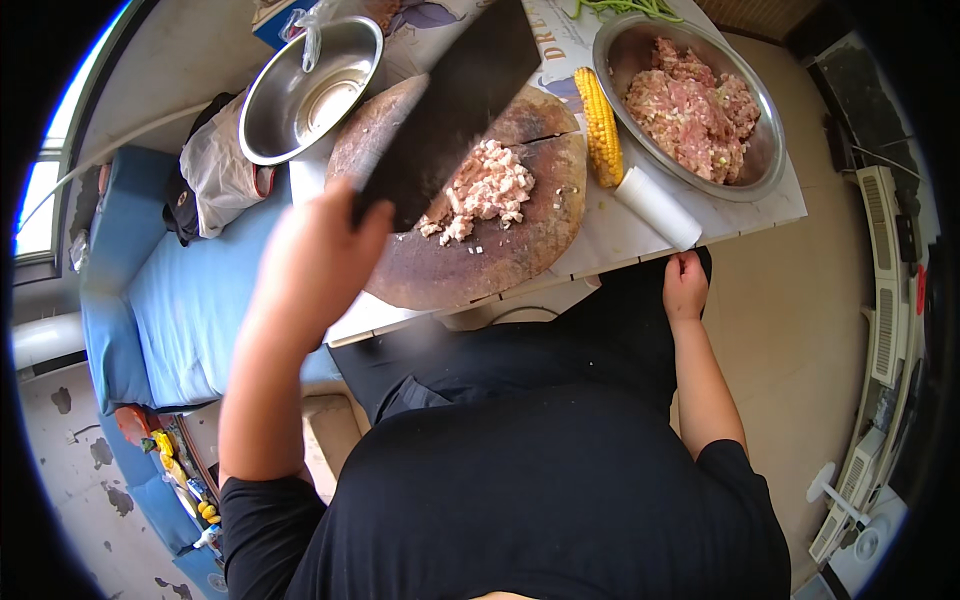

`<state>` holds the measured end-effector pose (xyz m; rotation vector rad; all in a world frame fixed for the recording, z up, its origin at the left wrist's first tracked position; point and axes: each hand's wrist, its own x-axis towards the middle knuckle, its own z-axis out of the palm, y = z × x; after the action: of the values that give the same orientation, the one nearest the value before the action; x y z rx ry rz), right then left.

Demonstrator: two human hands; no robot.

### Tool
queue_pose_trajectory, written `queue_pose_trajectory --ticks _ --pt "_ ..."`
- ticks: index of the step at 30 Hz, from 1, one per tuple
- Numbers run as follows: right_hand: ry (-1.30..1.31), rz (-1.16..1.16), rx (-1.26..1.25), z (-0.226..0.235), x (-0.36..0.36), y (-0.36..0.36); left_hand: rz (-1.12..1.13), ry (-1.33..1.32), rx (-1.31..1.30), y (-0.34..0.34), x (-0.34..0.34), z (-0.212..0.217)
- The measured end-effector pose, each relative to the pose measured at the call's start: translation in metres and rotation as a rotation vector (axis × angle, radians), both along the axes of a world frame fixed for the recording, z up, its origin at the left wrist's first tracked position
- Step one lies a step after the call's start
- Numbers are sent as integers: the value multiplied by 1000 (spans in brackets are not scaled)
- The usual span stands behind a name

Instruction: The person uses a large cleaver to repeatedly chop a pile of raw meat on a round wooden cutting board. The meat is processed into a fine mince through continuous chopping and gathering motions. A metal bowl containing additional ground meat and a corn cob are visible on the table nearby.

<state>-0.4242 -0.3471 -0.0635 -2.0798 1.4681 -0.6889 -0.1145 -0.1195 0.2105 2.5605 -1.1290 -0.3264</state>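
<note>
Black cleaver (455,105) | left hand (318,255): clamped on it | right hand (686,288): curled, grip unclear

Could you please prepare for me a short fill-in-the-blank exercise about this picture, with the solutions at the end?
1. The person's ____ hand grips the cleaver over the chopping board.
2. The colour of the corn cob, which lies between the chopping board and the metal bowl of minced meat, is ____.
3. From the person's view, the white roll lies to the ____ of the chopping board.
4. The colour of the sofa is ____.

Missing words: left; yellow; right; blue.
</note>
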Motion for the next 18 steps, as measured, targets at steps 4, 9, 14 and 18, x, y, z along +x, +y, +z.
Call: queue_pose_trajectory --ticks 4,9,14,18 --pt "-2 -12 -1 3 4 3 -129 -134 158 -4 4 -18" --pt "11 -14 5 6 -1 1 86 152 -198 -2 1 26" --pt "28 -11 0 6 6 5 -146 -156 138 3 4 -30" --pt "21 -16 -1 8 1 2 -77 -24 73 -4 7 8"
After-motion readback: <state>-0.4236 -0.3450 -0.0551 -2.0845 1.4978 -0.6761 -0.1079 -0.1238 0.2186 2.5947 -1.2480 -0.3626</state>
